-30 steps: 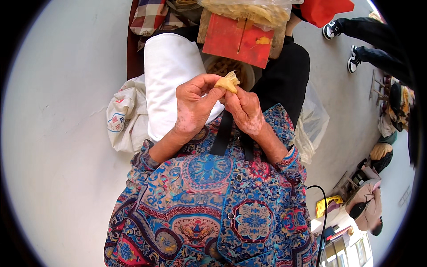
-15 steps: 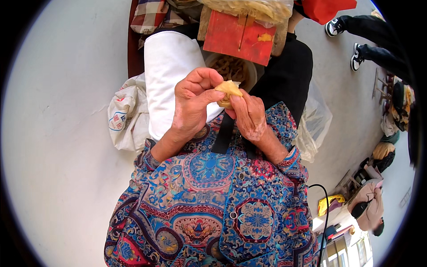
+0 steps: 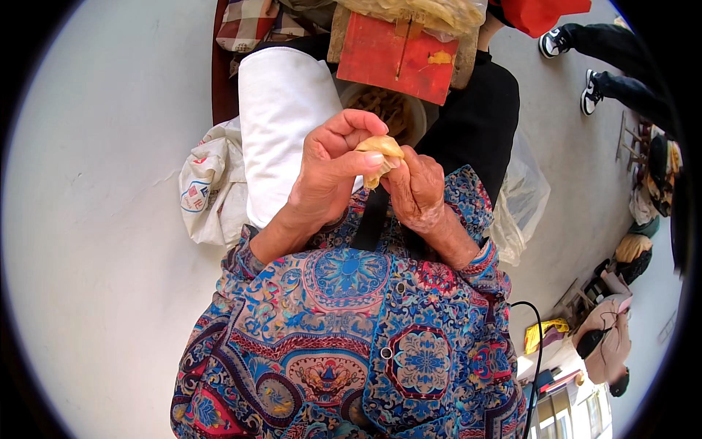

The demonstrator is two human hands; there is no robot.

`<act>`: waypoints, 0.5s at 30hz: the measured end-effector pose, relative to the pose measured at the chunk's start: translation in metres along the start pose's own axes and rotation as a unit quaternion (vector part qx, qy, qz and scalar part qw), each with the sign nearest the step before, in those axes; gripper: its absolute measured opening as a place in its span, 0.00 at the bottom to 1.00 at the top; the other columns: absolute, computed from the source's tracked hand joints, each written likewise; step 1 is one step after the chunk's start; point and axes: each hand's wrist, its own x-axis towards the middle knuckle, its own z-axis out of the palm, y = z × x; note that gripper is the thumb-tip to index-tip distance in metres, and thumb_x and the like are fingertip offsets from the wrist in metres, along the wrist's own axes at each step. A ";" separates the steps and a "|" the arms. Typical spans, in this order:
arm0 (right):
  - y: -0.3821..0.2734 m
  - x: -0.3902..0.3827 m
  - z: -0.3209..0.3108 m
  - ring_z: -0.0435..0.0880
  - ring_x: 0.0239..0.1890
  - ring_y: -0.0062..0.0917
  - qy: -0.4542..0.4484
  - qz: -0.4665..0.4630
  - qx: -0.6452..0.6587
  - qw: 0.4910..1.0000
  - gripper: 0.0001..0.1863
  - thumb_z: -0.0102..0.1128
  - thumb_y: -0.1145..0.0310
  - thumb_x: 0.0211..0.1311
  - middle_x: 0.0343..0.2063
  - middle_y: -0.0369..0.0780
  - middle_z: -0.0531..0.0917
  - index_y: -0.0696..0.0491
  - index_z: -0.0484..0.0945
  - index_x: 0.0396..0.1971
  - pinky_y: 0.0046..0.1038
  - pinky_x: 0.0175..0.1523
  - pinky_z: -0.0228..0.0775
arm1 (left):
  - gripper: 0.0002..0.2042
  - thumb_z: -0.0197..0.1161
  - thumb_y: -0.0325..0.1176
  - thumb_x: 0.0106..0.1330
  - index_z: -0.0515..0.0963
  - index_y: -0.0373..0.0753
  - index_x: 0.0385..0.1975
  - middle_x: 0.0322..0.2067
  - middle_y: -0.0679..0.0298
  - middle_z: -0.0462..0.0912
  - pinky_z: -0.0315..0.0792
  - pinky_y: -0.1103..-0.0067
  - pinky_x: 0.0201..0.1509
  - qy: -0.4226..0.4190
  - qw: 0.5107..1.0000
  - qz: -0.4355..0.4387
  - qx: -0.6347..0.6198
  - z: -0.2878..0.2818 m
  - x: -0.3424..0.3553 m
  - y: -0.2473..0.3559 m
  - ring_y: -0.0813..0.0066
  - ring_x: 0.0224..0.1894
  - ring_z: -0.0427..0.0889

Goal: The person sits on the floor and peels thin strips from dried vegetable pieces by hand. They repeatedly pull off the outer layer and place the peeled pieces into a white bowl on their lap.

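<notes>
Hands (image 3: 324,174) close together on yellowish piece (image 3: 382,146)

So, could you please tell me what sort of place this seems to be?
Perhaps a simple shared workroom or covered yard: a white tub of brownish pieces by a red board, and another person's dark trousers and shoes over a smooth floor.

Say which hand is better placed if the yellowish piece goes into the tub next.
Probably the left hand: it appears nearer the round tub, while the right hand sits lower in view. Both touch the folded yellowish piece.
</notes>
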 end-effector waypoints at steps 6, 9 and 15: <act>0.010 -0.011 0.004 0.74 0.17 0.29 -0.005 0.021 -0.068 0.997 0.08 0.59 0.76 0.51 0.23 0.42 0.74 0.61 0.72 0.31 0.29 0.19 0.63 | 0.12 0.60 0.24 0.54 0.73 0.29 0.38 0.33 0.60 0.80 0.70 0.86 0.32 0.046 0.961 0.074 0.261 -0.008 0.003 -0.009 0.80 0.30 0.77; 0.013 -0.012 0.001 0.75 0.17 0.28 -0.013 0.020 -0.099 0.995 0.11 0.60 0.74 0.50 0.22 0.41 0.74 0.60 0.72 0.32 0.29 0.20 0.65 | 0.08 0.57 0.27 0.58 0.76 0.28 0.33 0.26 0.62 0.79 0.71 0.85 0.29 0.012 0.921 -0.033 0.388 -0.014 -0.001 -0.002 0.80 0.25 0.77; 0.019 -0.016 -0.001 0.75 0.17 0.27 -0.056 -0.006 -0.165 0.985 0.14 0.64 0.69 0.49 0.23 0.40 0.75 0.58 0.72 0.33 0.29 0.23 0.69 | 0.11 0.52 0.32 0.63 0.77 0.30 0.30 0.20 0.63 0.77 0.72 0.85 0.23 0.072 0.977 -0.164 0.113 -0.009 -0.001 -0.012 0.82 0.19 0.75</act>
